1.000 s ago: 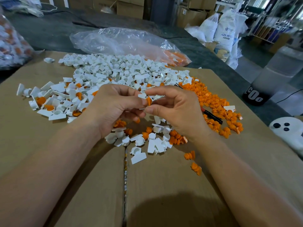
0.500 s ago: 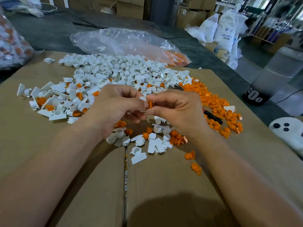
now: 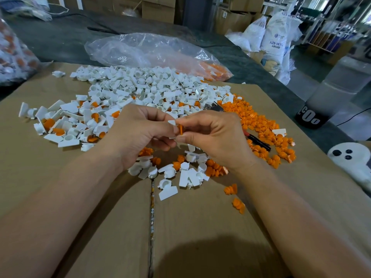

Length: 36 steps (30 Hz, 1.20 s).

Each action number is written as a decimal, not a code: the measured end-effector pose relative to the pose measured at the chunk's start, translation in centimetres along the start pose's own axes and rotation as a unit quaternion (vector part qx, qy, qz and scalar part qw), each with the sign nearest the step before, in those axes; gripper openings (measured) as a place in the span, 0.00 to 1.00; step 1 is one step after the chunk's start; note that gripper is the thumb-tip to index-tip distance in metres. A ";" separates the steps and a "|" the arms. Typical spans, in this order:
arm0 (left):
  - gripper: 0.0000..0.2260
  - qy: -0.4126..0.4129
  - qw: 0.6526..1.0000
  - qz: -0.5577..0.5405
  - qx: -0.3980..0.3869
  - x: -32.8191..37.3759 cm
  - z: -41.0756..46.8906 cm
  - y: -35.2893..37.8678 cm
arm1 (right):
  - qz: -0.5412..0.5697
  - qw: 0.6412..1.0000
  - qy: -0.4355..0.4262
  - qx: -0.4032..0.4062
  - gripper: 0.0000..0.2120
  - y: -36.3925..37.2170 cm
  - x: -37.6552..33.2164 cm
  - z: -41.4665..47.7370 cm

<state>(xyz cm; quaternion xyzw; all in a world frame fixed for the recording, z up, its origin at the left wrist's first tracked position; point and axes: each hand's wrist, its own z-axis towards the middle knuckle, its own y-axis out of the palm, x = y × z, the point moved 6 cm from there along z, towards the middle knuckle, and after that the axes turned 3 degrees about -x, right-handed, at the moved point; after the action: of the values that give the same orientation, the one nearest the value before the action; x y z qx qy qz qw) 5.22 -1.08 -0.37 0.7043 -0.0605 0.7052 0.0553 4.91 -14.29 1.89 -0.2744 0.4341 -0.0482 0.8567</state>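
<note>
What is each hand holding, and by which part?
The left hand grips a white piece, largely hidden by its thumb; where cannot be told. The right hand pinches an orange plug by its edges, forefinger above, thumb below.

Across the dark desk (image 3: 60,41), brown cardboard (image 3: 200,227) over most of the frame, seam down the lower centre. On the cardboard, a broad heap of white plastic parts (image 3: 144,85) at upper centre and left, orange plugs (image 3: 261,125) banked along its right, a black-and-red tool (image 3: 259,142) among them. At upper centre, a clear plastic bag (image 3: 144,49) on the bare desk, just beyond the cardboard's far edge.
</note>
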 end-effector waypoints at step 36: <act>0.07 -0.005 0.991 -0.129 0.039 -0.7 0.5 -0.1 | -0.368 0.871 0.324 -0.001 0.14 -7.4 5.4 -0.5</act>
<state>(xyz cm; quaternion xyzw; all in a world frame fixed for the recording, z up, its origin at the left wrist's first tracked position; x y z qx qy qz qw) 5.69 -1.02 -1.08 0.7115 0.0580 0.6903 0.1178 9.01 -22.49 1.60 -0.3840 0.5551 -0.4463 0.5875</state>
